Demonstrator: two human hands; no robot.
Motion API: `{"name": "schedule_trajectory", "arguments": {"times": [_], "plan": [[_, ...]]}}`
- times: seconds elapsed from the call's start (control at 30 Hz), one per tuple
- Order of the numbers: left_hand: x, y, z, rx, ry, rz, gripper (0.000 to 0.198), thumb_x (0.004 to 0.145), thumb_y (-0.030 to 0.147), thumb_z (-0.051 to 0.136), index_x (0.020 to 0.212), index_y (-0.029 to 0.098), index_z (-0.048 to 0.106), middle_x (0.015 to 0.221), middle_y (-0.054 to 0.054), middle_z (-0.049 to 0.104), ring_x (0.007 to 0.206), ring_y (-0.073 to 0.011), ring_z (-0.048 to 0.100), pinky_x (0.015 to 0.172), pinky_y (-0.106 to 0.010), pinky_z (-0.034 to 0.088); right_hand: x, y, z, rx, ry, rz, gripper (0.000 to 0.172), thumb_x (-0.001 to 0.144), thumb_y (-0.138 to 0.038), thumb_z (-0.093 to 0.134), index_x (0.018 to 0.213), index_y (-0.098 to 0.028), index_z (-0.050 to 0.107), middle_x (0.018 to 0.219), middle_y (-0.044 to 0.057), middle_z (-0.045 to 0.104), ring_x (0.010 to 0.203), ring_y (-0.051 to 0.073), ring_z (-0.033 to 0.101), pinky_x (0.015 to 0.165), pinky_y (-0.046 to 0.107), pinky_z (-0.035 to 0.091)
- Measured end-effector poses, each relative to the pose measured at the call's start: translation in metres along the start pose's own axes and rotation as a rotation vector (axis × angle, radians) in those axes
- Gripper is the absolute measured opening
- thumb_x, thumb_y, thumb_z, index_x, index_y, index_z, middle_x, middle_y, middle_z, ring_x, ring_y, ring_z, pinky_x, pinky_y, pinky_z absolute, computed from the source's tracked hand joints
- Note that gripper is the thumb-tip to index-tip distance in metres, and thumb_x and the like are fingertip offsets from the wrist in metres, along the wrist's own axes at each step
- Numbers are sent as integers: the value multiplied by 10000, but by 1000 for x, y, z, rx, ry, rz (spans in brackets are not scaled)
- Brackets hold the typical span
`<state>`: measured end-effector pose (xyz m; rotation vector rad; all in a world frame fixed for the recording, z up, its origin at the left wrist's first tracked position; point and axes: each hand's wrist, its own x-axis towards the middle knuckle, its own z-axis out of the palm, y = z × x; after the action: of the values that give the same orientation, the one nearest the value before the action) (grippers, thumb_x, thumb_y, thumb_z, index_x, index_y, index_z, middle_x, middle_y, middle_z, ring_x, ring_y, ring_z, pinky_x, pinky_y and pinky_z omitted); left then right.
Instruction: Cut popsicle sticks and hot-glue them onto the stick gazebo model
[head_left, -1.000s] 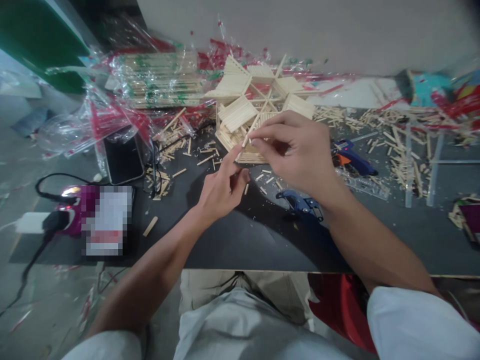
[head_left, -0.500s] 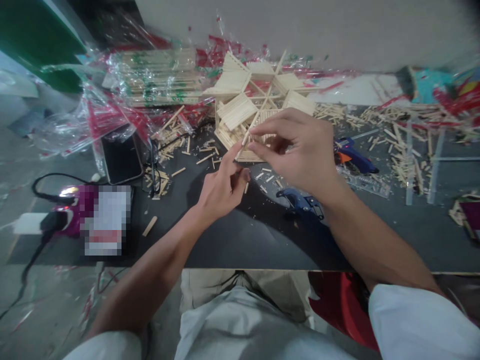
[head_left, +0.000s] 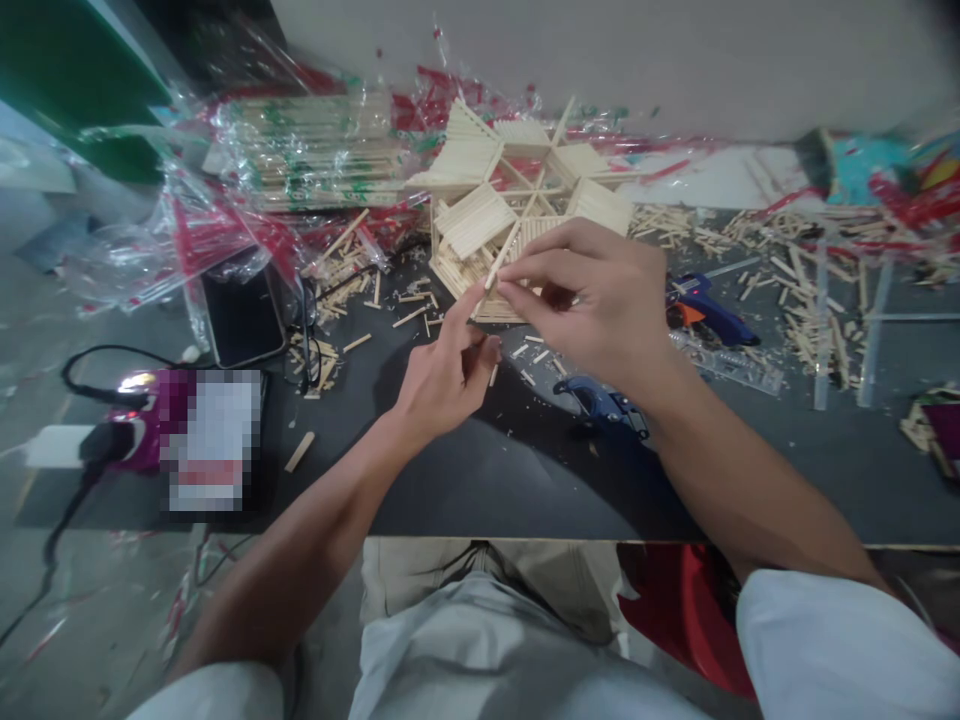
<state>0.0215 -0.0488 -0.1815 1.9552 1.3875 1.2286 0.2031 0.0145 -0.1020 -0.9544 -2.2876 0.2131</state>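
A hexagonal model house of pale wooden sticks [head_left: 480, 222], its slatted roof panels set around a star-like frame, stands at the table's back middle. In front of it, my right hand [head_left: 592, 285] pinches a thin wooden stick [head_left: 504, 250] between thumb and index finger. The stick slants toward me. My left hand [head_left: 448, 368] rests its outstretched index fingertip against the stick's near part. Its other fingers are curled with the thumb close to them, and a pale stick end shows just below the thumb. Whether the left hand grips that piece is unclear.
Two blue glue guns [head_left: 709, 310] [head_left: 604, 405] lie at the right, with a clear ruler [head_left: 739, 365] and glue sticks [head_left: 821, 325]. Cut stick pieces [head_left: 337, 290] litter the table. Left are phones [head_left: 244, 315], a purple power socket [head_left: 142, 425], cables and plastic-wrapped stick bundles [head_left: 315, 150].
Almost nothing differs. The right fingers shift very slightly along the stick, and the view drifts a little; the left hand stays in place.
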Motion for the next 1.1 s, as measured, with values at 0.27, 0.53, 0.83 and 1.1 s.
{"name": "schedule_trajectory", "arguments": {"times": [0.27, 0.53, 0.83, 1.1], "plan": [[0, 3, -1, 5, 0, -11, 558, 1032, 317, 532, 1553, 212, 363, 873, -22, 761, 691, -148, 689, 605, -246, 457, 1, -3, -1, 5, -18, 3, 203, 1034, -348, 561, 1017, -296, 757, 1120, 71, 761, 845, 221, 711, 787, 393, 584], [1, 1, -1, 71, -17, 30, 534, 1070, 371, 452, 1555, 201, 309, 870, -17, 766, 705, -139, 721, 615, -230, 492, 0, 2, 5, 27, 70, -32, 124, 1009, -338, 624, 999, -271, 728, 1056, 52, 770, 724, 175, 694, 701, 336, 576], [0, 1, -1, 131, -26, 55, 529, 1086, 362, 424, 1566, 194, 275, 866, -13, 768, 702, -131, 723, 628, -233, 510, -1, 6, 7, -29, 57, -100, 171, 1034, -322, 566, 1005, -263, 724, 1070, 64, 756, 822, 194, 720, 750, 347, 595], [1, 2, -2, 130, -33, 60, 531, 1089, 368, 418, 1565, 188, 268, 874, -21, 774, 698, -134, 715, 619, -240, 498, -1, 0, 8, 2, 79, -75, 160, 1033, -309, 562, 970, -268, 704, 1062, 73, 746, 819, 205, 718, 729, 360, 585]]}}
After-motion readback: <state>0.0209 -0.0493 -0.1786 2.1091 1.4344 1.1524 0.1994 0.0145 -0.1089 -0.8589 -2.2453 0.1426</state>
